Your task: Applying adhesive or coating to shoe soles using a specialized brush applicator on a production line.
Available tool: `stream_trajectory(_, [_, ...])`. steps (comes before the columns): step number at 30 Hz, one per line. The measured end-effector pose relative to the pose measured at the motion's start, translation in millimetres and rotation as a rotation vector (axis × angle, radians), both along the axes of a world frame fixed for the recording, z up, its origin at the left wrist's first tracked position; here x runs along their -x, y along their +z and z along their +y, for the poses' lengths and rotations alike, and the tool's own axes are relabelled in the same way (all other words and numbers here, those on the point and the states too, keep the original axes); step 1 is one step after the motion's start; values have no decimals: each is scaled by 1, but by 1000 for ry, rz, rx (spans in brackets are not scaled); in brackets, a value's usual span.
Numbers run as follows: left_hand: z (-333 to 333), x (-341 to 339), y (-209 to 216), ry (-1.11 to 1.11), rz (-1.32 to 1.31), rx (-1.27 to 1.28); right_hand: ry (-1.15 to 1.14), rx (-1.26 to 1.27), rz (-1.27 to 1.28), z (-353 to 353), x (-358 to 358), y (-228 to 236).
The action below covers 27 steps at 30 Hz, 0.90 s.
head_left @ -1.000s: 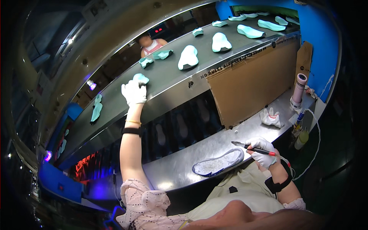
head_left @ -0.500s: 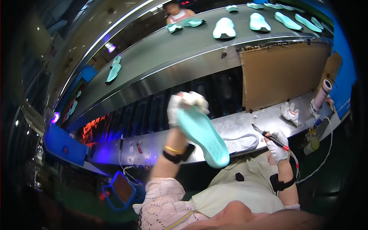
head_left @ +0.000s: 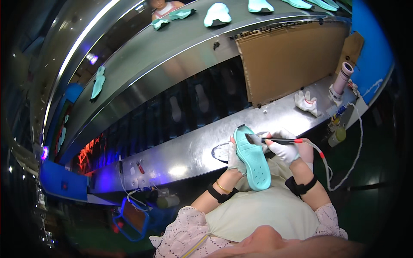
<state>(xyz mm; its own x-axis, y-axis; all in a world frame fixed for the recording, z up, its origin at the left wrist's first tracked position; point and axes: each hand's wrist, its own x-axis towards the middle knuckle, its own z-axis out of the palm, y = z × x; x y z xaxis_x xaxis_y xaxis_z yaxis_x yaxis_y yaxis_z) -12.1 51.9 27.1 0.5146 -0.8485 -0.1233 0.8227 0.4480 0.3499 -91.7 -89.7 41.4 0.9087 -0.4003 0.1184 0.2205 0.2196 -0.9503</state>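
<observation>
In the head view, seen holding the teal sole (head_left: 254, 161) in the left grip (head_left: 235, 159), clasped by its left edge, tilted, with face up, near the table (head_left: 180, 161). Also holding the brush (head_left: 282, 140) in the right grip (head_left: 285, 151), closed round the black handle and reaching leftward, with bristles over the sole's far end, ahead and right of the left grip; hard to tell touching from hovering. Judged from this, done so far: sole in hand, brush brought up to it. Probably early or partway through brushing; impossible to tell coated from bare. Left, seemingly: the rest of the upper face, at least toward the holed near end. Just left of the left grip, see a partly hidden shoe (head_left: 220, 152), apart from the sole. Well ahead, on the belt (head_left: 172, 41), see other soles (head_left: 217, 15), untouched by either grip.
</observation>
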Motion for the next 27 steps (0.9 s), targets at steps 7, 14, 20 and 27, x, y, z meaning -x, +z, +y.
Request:
stream_trajectory(7, [-16, 16, -22, 142, -55, -139, -151, 176, -77, 13, -16, -2])
stream_trajectory(14, [-5, 6, -23, 113, -97, -41, -52, 149, 55, 15, -4, -17])
stream_trajectory(20, [3, -4, -36, 124, -32, -133, 34, 572, -86, 30, 1, 6])
stream_trajectory(27, [10, -15, -35, 58, -18, -124, -11, 534, -161, 23, 1, -9])
